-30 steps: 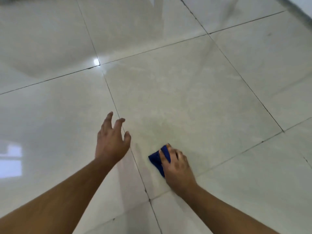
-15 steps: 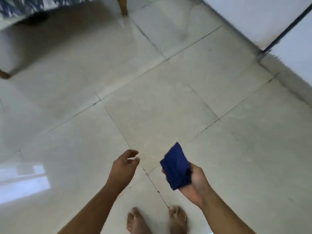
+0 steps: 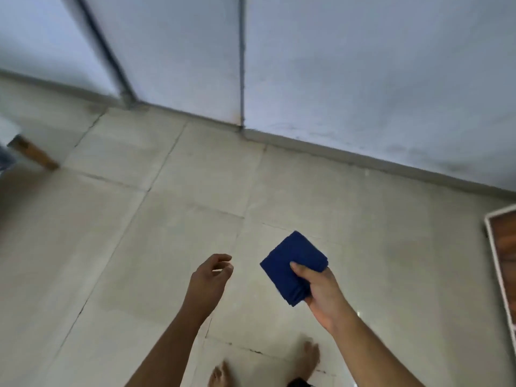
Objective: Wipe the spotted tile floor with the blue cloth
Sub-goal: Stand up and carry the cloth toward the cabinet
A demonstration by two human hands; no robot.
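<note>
Cloth: blue cloth [image 3: 293,263], folded, now lifted well off the tile floor [image 3: 156,247] it was pressed to a second ago.
Right hand [image 3: 321,291]: grasping the cloth.
Left hand [image 3: 209,277]: loosely curled, empty.
Meaning: person now standing; wiping likely paused or finished.

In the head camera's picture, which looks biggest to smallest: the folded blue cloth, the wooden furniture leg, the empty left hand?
1. Folded blue cloth
2. Empty left hand, nearly alike, so unsure
3. Wooden furniture leg, though farther away

One blue cloth [image 3: 293,263], two hands, two bare feet, one wooden leg [image 3: 33,153].
</note>
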